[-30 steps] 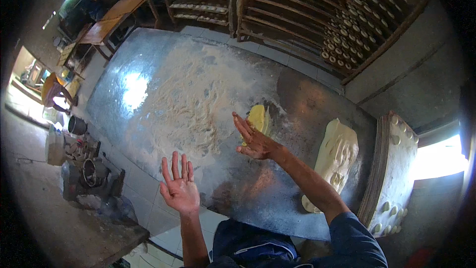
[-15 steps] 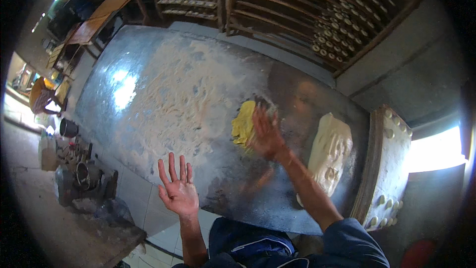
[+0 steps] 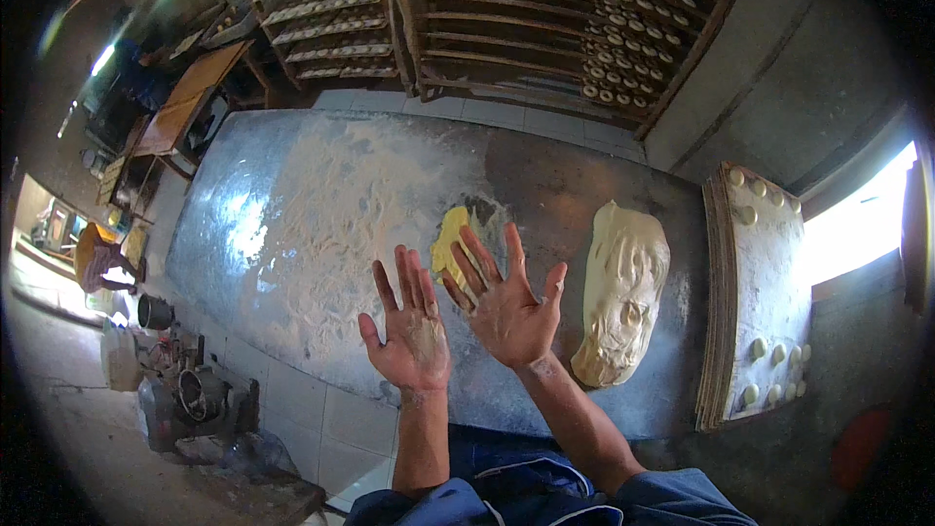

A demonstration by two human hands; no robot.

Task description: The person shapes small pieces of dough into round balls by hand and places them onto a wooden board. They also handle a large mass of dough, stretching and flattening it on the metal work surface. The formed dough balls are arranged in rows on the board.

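Both of my hands are raised over the near part of a floured metal-topped table [image 3: 467,151], palms showing and fingers spread. My left hand [image 3: 409,336] holds nothing and has pale smears on the palm. My right hand [image 3: 511,317] is beside it, also without anything in it, with dough residue on palm and fingers. Just beyond the right fingertips a yellow soft mass [image 3: 451,242] lies on the table, partly hidden by those fingers. To the right of my right hand rests a long, pale slab of dough [image 3: 625,292], apart from the hand.
A stack of boards [image 3: 765,302] with small round dough pieces stands at the table's right end. Wooden racks [image 3: 506,15] holding dough rings and trays line the far side. Buckets [image 3: 200,394] sit on the left floor. Another person [image 3: 102,255] bends near the left doorway.
My right hand has lifted off the yellow mass, drawn back toward me and turned palm up. My left hand has moved right, close to it. The view has shifted.
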